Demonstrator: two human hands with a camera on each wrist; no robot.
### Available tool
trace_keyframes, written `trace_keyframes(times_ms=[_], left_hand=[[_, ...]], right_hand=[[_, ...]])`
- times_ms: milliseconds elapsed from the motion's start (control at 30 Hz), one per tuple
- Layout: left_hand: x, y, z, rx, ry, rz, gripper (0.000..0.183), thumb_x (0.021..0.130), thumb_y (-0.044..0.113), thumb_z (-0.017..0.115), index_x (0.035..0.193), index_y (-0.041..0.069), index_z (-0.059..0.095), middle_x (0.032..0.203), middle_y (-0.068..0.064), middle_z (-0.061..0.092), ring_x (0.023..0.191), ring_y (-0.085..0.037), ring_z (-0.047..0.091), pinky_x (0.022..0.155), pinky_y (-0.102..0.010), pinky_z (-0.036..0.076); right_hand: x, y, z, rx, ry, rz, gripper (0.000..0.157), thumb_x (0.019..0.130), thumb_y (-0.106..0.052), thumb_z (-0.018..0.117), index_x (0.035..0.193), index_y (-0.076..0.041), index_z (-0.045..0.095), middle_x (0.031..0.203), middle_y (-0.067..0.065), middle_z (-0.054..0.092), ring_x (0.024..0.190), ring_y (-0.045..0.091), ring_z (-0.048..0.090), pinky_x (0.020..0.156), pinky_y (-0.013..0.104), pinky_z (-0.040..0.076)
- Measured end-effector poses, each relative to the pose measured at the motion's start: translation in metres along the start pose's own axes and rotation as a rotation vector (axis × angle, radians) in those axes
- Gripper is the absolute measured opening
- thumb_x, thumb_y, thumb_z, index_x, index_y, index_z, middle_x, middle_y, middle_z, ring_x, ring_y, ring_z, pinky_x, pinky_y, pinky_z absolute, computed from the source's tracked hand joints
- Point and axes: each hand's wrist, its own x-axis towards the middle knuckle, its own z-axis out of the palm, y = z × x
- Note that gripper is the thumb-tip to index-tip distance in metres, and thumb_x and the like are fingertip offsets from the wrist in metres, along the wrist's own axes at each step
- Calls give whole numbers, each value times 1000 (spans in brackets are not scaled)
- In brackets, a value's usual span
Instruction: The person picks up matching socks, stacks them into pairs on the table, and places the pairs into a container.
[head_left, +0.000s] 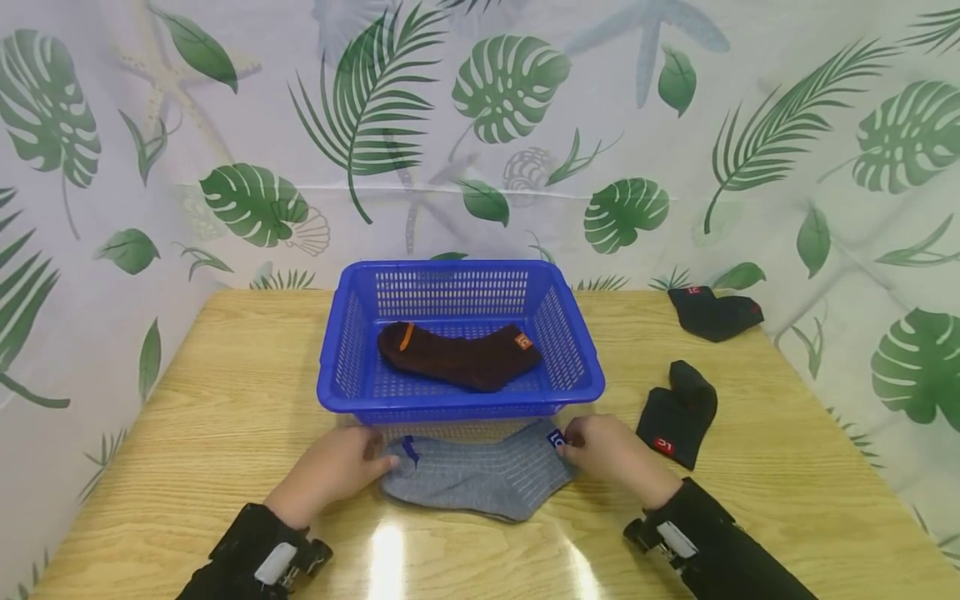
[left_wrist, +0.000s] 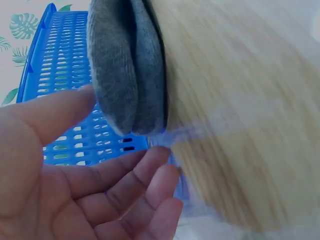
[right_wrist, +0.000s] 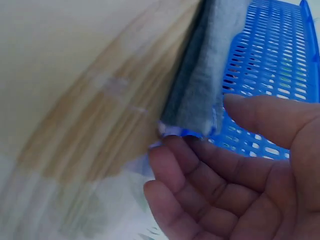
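A grey sock (head_left: 480, 477) with a dark blue tag at its cuff lies crosswise just in front of the blue basket. In the left wrist view the grey sock (left_wrist: 125, 65) shows two layers at the toe. My left hand (head_left: 341, 462) pinches this toe end, thumb against one face and fingers curled at the other side. At the cuff, my right hand (head_left: 611, 454) pinches the edge beside the tag. The right wrist view has the right thumb touching the grey sock (right_wrist: 197, 85), fingertips curled below its end. Whether the sock touches the table is unclear.
The blue basket (head_left: 461, 408) stands behind the hands and holds a brown sock (head_left: 465, 358) with orange marks. Two black socks with red tags lie to the right: one nearer (head_left: 678, 417), another farther back (head_left: 716, 314). A leaf-patterned cloth (head_left: 465, 167) hangs behind the wooden table (head_left: 187, 467).
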Motion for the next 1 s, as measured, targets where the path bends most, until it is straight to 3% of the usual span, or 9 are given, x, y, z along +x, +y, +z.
trace_keyframes(times_ms=[133,300,433,567,667,833,1000], left_hand=[[4,0,6,-42,-23,-28,28,74,27,83,73,11,60,62,3,49,58,-14,45,54,-30,40],[8,0,12,-12,-21,-4,34,66,24,88,88,8,68,68,3,55,64,-15,51,60,-34,46],[9,0,15,21,-12,23,42,67,25,88,101,6,70,85,-3,68,82,-24,64,76,-42,52],[7,2,16,45,-3,52,42,70,23,86,106,7,71,98,-7,71,95,-30,66,85,-46,52],[6,4,15,64,16,79,31,72,21,84,97,9,70,92,-4,70,89,-28,66,81,-44,52],[5,5,12,57,21,117,19,74,17,82,79,14,64,74,4,60,72,-18,58,69,-38,50],[1,6,-1,9,-22,132,16,78,19,79,81,14,64,70,8,55,67,-10,50,63,-31,46]], right_hand=[[6,-2,5,5,-19,34,15,80,-17,76,82,-5,67,69,-1,56,63,15,49,56,31,42],[8,-7,8,21,3,60,18,73,-14,80,79,-7,64,70,-1,54,65,16,49,55,31,42],[10,-9,9,25,-26,78,21,74,-12,81,80,-5,62,72,1,54,66,17,50,56,31,42],[12,-9,9,24,-67,95,25,76,-12,81,80,-5,58,72,3,52,67,18,48,57,31,40],[12,-8,10,32,-70,93,26,76,-11,81,80,-5,56,73,3,51,67,18,48,57,30,41],[7,-3,8,76,-29,15,28,72,-8,83,79,-6,55,71,1,50,65,16,47,57,30,40],[-4,-6,-7,140,-51,-27,31,74,-10,83,81,-9,52,71,0,48,65,16,45,57,29,37]])
